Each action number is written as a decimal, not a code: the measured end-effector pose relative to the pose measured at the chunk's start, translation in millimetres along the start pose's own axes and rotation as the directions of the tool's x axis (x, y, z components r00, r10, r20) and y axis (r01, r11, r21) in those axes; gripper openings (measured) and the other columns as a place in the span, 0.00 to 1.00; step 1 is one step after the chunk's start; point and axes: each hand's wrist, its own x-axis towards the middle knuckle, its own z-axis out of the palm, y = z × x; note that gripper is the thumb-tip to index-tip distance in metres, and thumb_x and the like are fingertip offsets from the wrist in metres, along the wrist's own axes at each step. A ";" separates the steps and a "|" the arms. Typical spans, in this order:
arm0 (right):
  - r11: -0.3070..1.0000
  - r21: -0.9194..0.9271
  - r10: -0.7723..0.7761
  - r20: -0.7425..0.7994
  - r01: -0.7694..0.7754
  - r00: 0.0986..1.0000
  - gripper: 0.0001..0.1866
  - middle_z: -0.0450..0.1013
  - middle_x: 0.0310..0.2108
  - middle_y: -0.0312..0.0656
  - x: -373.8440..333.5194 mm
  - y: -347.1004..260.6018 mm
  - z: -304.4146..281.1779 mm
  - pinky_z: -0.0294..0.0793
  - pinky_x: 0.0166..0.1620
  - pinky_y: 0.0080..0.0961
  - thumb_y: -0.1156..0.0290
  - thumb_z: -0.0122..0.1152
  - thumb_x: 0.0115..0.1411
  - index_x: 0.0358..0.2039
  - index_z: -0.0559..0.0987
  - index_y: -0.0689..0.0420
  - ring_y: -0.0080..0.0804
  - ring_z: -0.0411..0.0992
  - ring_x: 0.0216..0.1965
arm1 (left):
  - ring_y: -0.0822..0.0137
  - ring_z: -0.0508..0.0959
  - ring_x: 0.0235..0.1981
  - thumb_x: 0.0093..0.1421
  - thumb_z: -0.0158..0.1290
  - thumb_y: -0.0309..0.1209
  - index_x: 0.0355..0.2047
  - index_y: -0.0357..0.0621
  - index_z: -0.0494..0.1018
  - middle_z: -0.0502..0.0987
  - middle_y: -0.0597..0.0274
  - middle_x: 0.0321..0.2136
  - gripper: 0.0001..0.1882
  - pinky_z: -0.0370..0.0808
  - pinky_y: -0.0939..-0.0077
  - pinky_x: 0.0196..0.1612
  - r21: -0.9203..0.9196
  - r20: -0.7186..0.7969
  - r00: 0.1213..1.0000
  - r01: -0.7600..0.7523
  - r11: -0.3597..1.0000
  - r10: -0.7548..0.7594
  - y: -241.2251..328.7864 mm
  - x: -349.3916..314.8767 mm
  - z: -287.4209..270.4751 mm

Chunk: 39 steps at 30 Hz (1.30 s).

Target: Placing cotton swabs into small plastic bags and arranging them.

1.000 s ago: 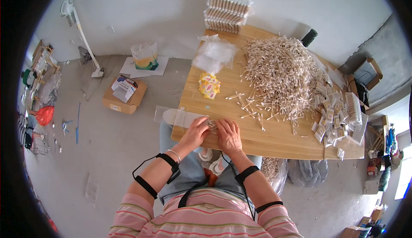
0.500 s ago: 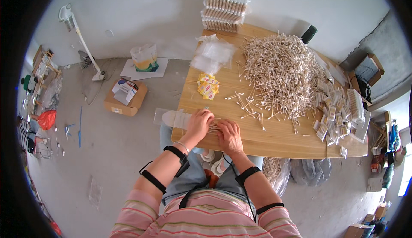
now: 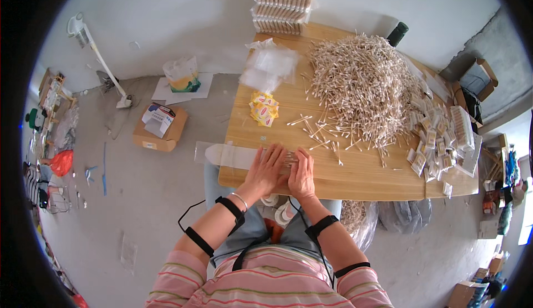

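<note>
At the table's near left edge my left hand point(image 3: 265, 169) lies with fingers stretched out, over the right end of a clear plastic bag point(image 3: 201, 152) with a white rounded-end strip point(image 3: 236, 156) in it. A small bundle of cotton swabs point(image 3: 290, 157) shows between my hands, partly covered by them. Close on its right, my right hand point(image 3: 301, 176) is closed, fingers together and bent against the ends of the swabs. How far the swabs sit inside the bag is hidden under my left hand.
A big heap of loose cotton swabs point(image 3: 361, 89) covers the table's middle. Yellow-and-white sachets point(image 3: 264, 109), clear bags point(image 3: 270, 68) and stacked swab packs point(image 3: 282, 8) lie along the left side. Small packed boxes point(image 3: 433, 139) crowd the right end. A cardboard box point(image 3: 172, 133) stands on the floor.
My left hand has shifted right and its fingers have straightened flat. The right hand has turned its fingers more upright at the swabs' end. More of the white strip shows now.
</note>
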 end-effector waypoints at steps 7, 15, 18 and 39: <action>0.999 0.030 0.018 -0.039 -0.017 0.999 0.21 0.61 0.56 0.57 -2.0 5.5 2.1 0.60 0.60 0.46 0.80 0.45 0.59 0.54 0.64 0.64 0.59 0.60 0.56 | 0.52 0.47 0.70 0.57 0.54 0.50 0.67 0.44 0.50 0.50 0.50 0.68 0.44 0.43 0.49 0.69 0.050 0.029 0.997 -0.067 0.997 0.065 -3.8 13.4 -2.7; 0.981 0.155 0.143 -0.201 -0.113 0.969 0.20 0.61 0.57 0.59 4.7 15.6 5.4 0.61 0.61 0.42 0.83 0.43 0.61 0.54 0.64 0.65 0.57 0.61 0.58 | 0.46 0.53 0.67 0.63 0.50 0.43 0.67 0.41 0.50 0.55 0.44 0.65 0.38 0.51 0.53 0.67 -0.293 -0.207 0.966 0.087 0.952 -0.152 -1.1 -5.3 1.3; 0.941 0.286 0.256 -0.244 -0.183 0.935 0.18 0.61 0.58 0.58 10.3 10.3 11.3 0.60 0.62 0.39 0.82 0.43 0.63 0.54 0.64 0.64 0.54 0.62 0.59 | 0.45 0.58 0.64 0.67 0.44 0.34 0.65 0.36 0.54 0.59 0.41 0.62 0.28 0.57 0.59 0.65 -0.692 -0.410 0.809 0.024 0.722 -0.420 -3.2 -3.9 10.6; 0.897 0.405 0.190 0.008 -0.177 0.982 0.23 0.57 0.63 0.57 29.8 -12.8 40.7 0.54 0.66 0.41 0.84 0.42 0.61 0.58 0.61 0.65 0.53 0.54 0.66 | 0.60 0.59 0.65 0.70 0.34 0.52 0.64 0.33 0.55 0.61 0.48 0.62 0.35 0.53 0.70 0.66 -0.987 -0.122 0.842 -0.046 0.156 -0.526 -21.8 15.4 24.8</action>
